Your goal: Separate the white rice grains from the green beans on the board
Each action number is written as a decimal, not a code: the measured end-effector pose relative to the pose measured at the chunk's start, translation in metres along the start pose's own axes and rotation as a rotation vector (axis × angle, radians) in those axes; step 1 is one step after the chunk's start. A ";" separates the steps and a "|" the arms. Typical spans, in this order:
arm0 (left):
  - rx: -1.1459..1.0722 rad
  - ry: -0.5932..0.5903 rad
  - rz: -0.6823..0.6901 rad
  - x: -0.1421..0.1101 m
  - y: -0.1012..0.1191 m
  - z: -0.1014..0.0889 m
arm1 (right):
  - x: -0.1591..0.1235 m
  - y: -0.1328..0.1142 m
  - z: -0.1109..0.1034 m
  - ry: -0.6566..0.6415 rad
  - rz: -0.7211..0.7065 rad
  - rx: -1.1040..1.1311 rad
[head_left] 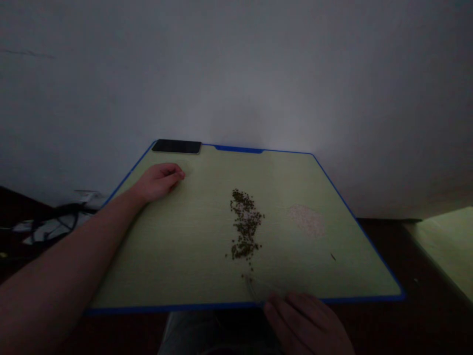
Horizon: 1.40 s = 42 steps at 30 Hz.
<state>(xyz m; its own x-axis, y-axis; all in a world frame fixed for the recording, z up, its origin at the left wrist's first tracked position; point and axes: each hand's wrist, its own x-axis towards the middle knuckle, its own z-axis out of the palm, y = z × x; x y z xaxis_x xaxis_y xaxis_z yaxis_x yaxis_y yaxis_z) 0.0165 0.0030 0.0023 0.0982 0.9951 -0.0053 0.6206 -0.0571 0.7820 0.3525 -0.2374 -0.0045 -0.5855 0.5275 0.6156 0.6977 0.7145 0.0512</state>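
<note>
Small dark-green seeds (246, 224), rounded and matte, lie in a loose, uneven strip across the middle of the pale green surface (185, 256), with a few strays trailing toward my near side. To the right of the strip sits a low, soft-edged patch of fine pale grains (306, 221), and a single dark sliver (333, 257) lies farther right, apart from it. My left hand (158, 181) rests on the surface, well apart from the seeds, its fingers (173, 172) loosely curled and holding nothing. My right hand (305, 323) sits at the near edge, partly cut off by the frame. A slender pale tool (254, 287), possibly tweezers, lies at its fingers, tips toward the strip's lower end; the dim light leaves it unclear whether I am gripping it. Judged from this layout, the work in hand centres on the seed strip, and reaching it calls for only a short forward move. A black smartphone (176, 146) lies at the far edge, beside the blue trim (236, 149). A dark tangled cable (62, 217) lies off to the left.
</note>
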 end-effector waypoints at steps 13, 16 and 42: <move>-0.010 0.003 0.011 0.002 -0.008 -0.001 | -0.008 0.012 -0.002 -0.019 0.026 -0.015; -0.018 -0.006 0.005 0.002 -0.007 -0.001 | -0.007 0.011 -0.001 -0.027 0.015 -0.010; -0.020 -0.001 0.012 0.000 -0.003 0.000 | -0.010 0.010 0.007 -0.035 0.042 -0.029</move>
<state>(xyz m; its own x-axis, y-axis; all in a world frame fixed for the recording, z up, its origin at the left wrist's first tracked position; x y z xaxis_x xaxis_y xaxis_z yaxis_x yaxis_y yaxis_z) 0.0141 0.0037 -0.0001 0.1064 0.9943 0.0038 0.6035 -0.0676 0.7945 0.3621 -0.2323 -0.0158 -0.5689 0.5731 0.5898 0.7334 0.6781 0.0485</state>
